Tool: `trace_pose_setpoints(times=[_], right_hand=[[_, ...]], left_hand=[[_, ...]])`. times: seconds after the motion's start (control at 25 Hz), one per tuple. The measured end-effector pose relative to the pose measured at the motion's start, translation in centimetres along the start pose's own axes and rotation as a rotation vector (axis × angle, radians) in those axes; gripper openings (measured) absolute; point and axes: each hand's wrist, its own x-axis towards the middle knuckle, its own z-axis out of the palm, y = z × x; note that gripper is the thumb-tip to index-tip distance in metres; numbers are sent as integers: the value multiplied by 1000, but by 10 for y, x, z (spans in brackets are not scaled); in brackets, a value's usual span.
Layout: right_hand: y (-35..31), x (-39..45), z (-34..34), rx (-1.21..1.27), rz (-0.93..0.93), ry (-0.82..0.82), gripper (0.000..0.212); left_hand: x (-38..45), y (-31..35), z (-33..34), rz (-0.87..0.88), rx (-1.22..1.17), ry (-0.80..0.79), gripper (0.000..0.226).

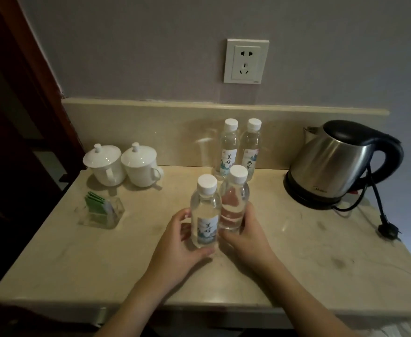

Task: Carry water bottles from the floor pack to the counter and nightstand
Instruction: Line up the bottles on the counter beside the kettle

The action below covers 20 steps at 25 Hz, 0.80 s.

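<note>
Two clear water bottles with white caps stand side by side near the middle of the beige counter. My left hand wraps the nearer left bottle, label facing me. My right hand holds the right bottle from its right side. Two more bottles stand upright against the backsplash, a left one and a right one, just behind the held pair. The floor pack is out of view.
Two white lidded cups stand at the back left. A clear holder with green tea sachets sits at the left. A steel kettle with a loose cord and plug occupies the right. A wall socket is above.
</note>
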Motion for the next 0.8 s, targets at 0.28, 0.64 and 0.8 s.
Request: trace_pose_setpoints(times=[0.28, 0.64, 0.8], right_hand=[[8, 11, -13, -58, 0, -26, 65], [5, 22, -17, -25, 44, 17, 61], [4, 23, -19, 23, 54, 0, 65]], left_hand=[[19, 9, 6, 81, 104, 44, 63], [68, 10, 2, 76, 167, 195, 63], [82, 9, 3, 68, 178, 219, 61]])
